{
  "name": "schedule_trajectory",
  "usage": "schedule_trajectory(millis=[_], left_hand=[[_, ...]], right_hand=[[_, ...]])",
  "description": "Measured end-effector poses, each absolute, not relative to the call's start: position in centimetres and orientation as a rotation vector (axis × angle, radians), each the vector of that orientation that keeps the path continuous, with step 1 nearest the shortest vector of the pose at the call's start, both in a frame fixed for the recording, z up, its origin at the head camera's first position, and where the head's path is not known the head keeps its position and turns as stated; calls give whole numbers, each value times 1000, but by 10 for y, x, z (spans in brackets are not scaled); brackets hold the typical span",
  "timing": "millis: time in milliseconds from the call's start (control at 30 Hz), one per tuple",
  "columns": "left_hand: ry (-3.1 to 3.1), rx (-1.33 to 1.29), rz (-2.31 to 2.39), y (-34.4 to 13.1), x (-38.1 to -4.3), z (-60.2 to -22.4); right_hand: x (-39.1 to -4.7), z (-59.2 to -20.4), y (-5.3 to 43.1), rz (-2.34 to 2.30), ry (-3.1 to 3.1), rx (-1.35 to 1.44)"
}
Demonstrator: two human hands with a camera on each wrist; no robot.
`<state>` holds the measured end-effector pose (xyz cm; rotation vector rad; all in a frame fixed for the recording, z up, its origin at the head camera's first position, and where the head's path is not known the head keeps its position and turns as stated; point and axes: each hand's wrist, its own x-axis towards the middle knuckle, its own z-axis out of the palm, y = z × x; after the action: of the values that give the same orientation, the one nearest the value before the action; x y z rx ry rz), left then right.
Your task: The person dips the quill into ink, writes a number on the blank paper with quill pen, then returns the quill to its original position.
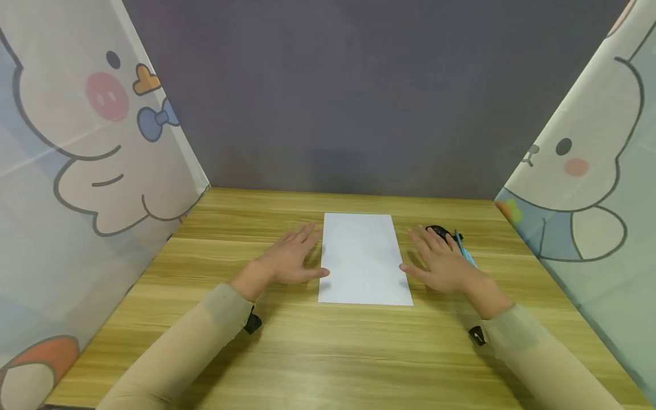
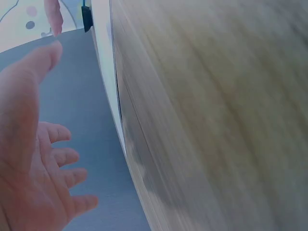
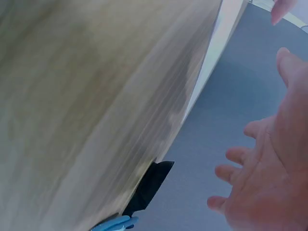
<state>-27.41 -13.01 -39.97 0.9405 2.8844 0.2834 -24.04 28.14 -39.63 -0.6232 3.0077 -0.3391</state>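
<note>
A white sheet of paper (image 1: 363, 259) lies flat on the wooden table (image 1: 369, 359), between the two hands. Left of it, my left hand (image 1: 289, 259) is held palm down, fingers extended, its thumb over the sheet's left edge. On the opposite side my right hand (image 1: 442, 265) mirrors it, thumb tip at the right edge. Both wrist views show a gap between the table and the palms of the left hand (image 2: 38, 159) and right hand (image 3: 269, 163). Neither hand holds anything.
Just beyond the right hand sit a dark object (image 1: 437, 230), its kind unclear, and a slim blue item (image 1: 459, 244), both partly hidden by the fingers. A grey panel (image 1: 359, 97) stands at the back, with cartoon-printed cloths on the left (image 1: 102, 171) and right (image 1: 594, 171).
</note>
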Motion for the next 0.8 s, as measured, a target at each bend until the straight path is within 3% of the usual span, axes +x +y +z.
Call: schedule_trajectory(millis=[333, 800], left_hand=[[2780, 957, 389, -132, -264, -413], [2651, 983, 309, -129, -281, -409]], right_hand=[[-232, -408, 280, -466, 3045, -729], [-252, -379, 322, -639, 3059, -611]])
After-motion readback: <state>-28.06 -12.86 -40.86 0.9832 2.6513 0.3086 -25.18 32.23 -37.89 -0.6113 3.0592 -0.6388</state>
